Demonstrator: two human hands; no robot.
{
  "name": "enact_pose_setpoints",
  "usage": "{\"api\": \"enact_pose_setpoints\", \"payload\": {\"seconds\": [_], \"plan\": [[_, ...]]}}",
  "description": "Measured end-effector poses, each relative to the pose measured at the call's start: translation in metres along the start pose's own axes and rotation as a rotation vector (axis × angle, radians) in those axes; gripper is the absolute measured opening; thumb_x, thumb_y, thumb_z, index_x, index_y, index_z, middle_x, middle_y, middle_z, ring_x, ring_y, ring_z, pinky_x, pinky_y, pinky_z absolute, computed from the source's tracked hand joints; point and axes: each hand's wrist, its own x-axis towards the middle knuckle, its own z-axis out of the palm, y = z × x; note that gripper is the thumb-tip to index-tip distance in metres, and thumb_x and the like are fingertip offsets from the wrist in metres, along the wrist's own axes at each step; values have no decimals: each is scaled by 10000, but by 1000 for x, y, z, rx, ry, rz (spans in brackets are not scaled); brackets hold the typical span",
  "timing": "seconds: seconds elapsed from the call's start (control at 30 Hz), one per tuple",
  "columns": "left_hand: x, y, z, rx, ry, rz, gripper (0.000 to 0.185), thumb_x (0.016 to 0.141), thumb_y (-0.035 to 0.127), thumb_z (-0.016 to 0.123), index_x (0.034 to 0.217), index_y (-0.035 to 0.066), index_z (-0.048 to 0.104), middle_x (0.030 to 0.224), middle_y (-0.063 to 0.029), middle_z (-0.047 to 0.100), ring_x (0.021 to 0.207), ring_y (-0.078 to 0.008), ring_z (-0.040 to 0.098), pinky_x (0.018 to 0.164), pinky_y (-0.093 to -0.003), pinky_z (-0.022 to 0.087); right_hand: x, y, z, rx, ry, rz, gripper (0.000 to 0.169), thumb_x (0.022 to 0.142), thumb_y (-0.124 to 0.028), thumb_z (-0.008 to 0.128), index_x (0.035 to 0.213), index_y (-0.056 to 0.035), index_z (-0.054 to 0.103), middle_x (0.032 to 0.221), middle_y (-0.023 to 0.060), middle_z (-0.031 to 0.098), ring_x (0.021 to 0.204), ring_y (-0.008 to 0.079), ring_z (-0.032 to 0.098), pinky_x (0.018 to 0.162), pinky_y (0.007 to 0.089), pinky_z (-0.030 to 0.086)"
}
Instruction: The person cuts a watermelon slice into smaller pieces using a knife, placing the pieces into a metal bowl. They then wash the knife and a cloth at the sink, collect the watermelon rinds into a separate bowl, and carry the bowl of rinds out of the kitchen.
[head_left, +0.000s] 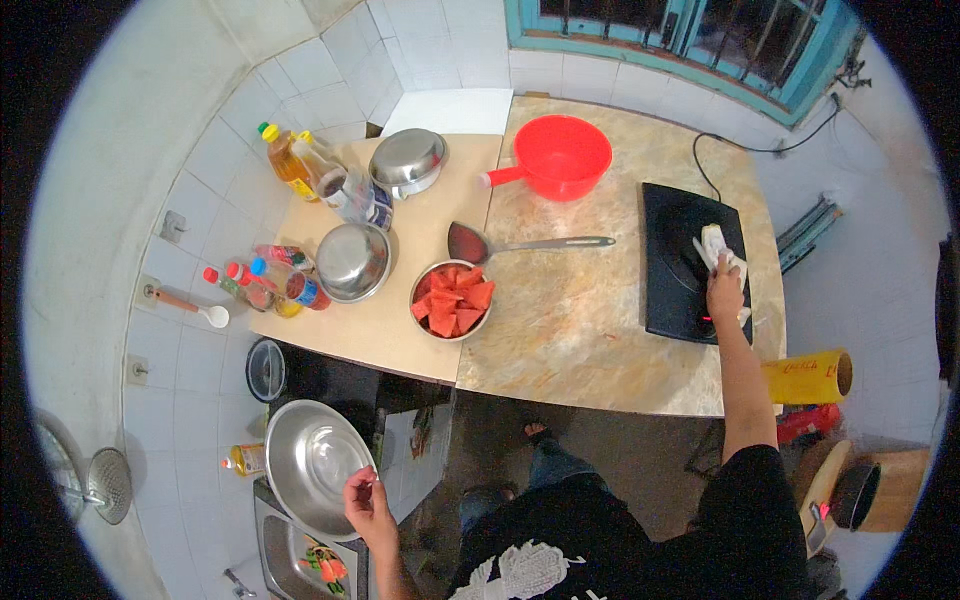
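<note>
My right hand (725, 292) presses a crumpled white cloth (716, 244) against the right part of a black induction cooktop (667, 262). A small red light glows on the cooktop near my wrist. My left hand (367, 506) is half curled, thumb apart from the fingers, with nothing visible in it. It overlaps the right rim of a large stainless steel basin (300, 442) in the picture; whether it touches the rim I cannot tell. That basin looks bare inside and overlaps the sink's upper edge.
A bowl of watermelon pieces (452, 300), a ladle-like utensil (555, 244) and a red plastic dipper (562, 157) are on the table. Bottles (289, 161) and metal-covered dishes (354, 262) stand left. Food scraps lie in the sink (285, 551). A yellow roll (810, 376) sits beyond the table's right corner.
</note>
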Motion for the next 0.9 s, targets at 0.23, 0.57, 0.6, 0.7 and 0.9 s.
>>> {"api": "enact_pose_setpoints", "payload": {"seconds": [0.23, 0.57, 0.6, 0.7, 0.9], "plan": [[-12, -3, 28, 0, -14, -163, 119, 866, 13, 564, 984, 7, 576, 960, -59, 621, 845, -120, 577, 768, -244, 455, -49, -23, 3, 290, -296, -128, 283, 810, -212, 588, 1028, -31, 580, 982, 220, 599, 836, 381, 601, 700, 456, 493], [-19, 24, 84, 53, -208, -138, 136, 865, 7, 562, 1000, 6, 578, 978, -56, 621, 846, -119, 596, 777, -253, 472, -152, -140, -8, 420, -338, -184, 411, 865, -199, 528, 1228, -19, 457, 1041, 228, 518, 883, 391, 581, 706, 463, 494], [-23, 26, 83, 48, -194, -170, 141, 861, -2, 565, 1002, 7, 580, 980, -59, 623, 851, -119, 598, 781, -250, 470, -148, -140, 2, 456, -295, -191, 405, 868, -197, 526, 1222, -15, 451, 1036, 229, 518, 872, 390, 583, 700, 463, 493], [-32, 20, 75, 20, -172, -213, 144, 859, -6, 569, 1002, 7, 583, 985, -62, 626, 860, -121, 602, 785, -245, 466, -131, -159, -1, 497, -310, -130, 411, 878, -185, 518, 1234, -9, 415, 1030, 242, 514, 844, 402, 584, 692, 465, 491], [-47, 14, 67, 23, -177, -267, 153, 854, 1, 579, 1007, 10, 587, 976, -48, 630, 861, -105, 589, 786, -235, 454, -109, -204, 19, 486, -295, -169, 422, 851, -197, 552, 1225, -40, 434, 1059, 237, 500, 760, 394, 602, 679, 473, 509]]}}
